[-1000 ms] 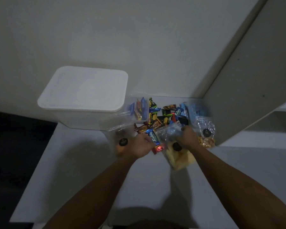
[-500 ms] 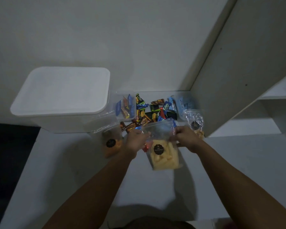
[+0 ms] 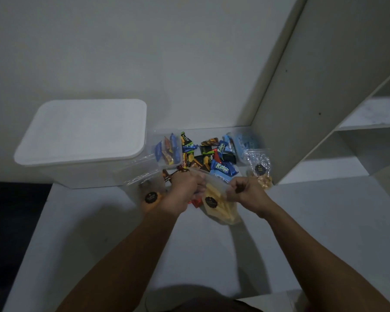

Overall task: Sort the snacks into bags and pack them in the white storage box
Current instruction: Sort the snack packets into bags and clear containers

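Here, just below the centre of the frame, both hands meet over a clear bag of pale yellow sticks that bears a dark round label. The left hand has its fingers curled round the bag's upper left edge, and the right hand pinches the upper right edge, so the top of the bag is stretched between them. The bag's lower end hangs over the white tabletop.

The white storage box stands at the left of the frame, its lid on, its near right corner close to the left hand. Against that corner leans a clear bag with orange pieces, partly behind the left wrist. Above the hands lies a loose pile of wrapped snacks, blue, black and orange. A clear bag with a few wrappers sits just beside the box, and a blue-tinted bag lies at the pile's right end. A small bag of what may be nuts, dim in this light, rests against the upright cabinet panel that closes off the right side.

Open tabletop stretches below the hands to the near edge, and its left edge runs diagonally against a dark floor.
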A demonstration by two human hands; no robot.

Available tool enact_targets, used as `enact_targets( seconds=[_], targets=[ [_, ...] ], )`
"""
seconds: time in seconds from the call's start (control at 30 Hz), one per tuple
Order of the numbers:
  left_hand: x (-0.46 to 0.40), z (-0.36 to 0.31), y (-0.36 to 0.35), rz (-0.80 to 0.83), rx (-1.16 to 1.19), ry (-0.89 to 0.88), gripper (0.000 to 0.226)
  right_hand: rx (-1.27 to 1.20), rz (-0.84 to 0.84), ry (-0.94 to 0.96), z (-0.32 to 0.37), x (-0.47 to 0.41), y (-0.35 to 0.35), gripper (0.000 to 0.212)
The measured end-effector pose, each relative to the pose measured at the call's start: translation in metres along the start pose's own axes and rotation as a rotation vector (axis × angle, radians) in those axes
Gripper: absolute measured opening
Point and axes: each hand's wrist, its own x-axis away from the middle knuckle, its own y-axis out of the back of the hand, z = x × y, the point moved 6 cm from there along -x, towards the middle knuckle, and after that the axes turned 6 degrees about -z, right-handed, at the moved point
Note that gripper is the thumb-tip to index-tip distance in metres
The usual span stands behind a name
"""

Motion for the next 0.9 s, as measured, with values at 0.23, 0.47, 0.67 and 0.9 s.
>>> enact_targets(
  seconds=[0.23, 0.47, 0.67, 0.9],
  targets=[
    [0.01, 0.007, -0.008, 0.073, -0.036, -0.108, 0.006, -0.143, 0.096, -0.169, 0.019, 0.022, 0.002, 0.04],
    [0.021, 0.022, -0.024, 0.153, -0.111, -0.094, 0.015, 0.08, -0.153, -0.075, 0.03, 0.034, 0.017, 0.015],
    [0.034, 0.021, -0.033, 0.205, -0.144, -0.096, 0.017, 0.258, -0.424, -0.009, 0.03, 0.046, 0.032, 0.014],
    [0.048, 0.011, -0.038, 0.233, -0.141, -0.116, 0.013, 0.335, -0.484, 0.119, 0.046, 0.057, 0.042, 0.013]
  ],
)
